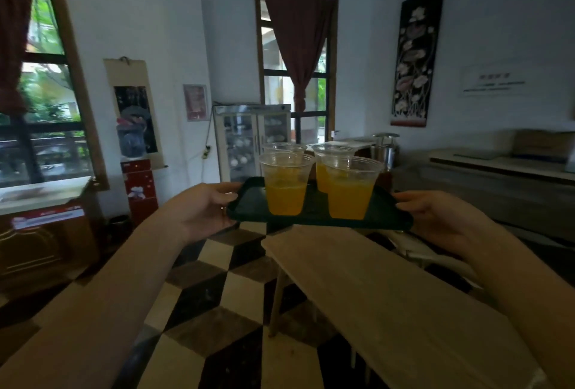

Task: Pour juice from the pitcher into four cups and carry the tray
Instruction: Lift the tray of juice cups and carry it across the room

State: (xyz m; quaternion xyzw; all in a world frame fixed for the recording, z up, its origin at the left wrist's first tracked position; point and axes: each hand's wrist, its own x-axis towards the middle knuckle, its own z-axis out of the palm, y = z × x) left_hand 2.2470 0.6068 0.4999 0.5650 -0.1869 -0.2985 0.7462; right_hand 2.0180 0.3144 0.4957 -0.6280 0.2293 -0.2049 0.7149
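We are standing in a dim room with the checkered floor (217,279) below us and a long pale wooden tabletop (389,289) running from near right up under our arms; its far end lies just beneath the load, and catching that edge with a hip or forearm as we walk is the biggest hazard we judge here, since a jolt would travel straight up into the drinks. Above it we hold the dark green tray (249,202) in the air, roughly level though its right end looks a touch lower, and any further tilt that way would let the load slide. The left hand (205,208) has its grip closed on the tray's left edge, thumb over the rim, and the right hand (441,217) has its grip closed on the right edge; both grips sit at the far ends, so a slip at either one would drop that side. On the tray stand four clear cups (284,183) of orange juice (348,199), packed close, two near and two far, each about half full; they are light and tall, so a quick turn or sudden stop could tip one against its neighbour. The pitcher is not in view
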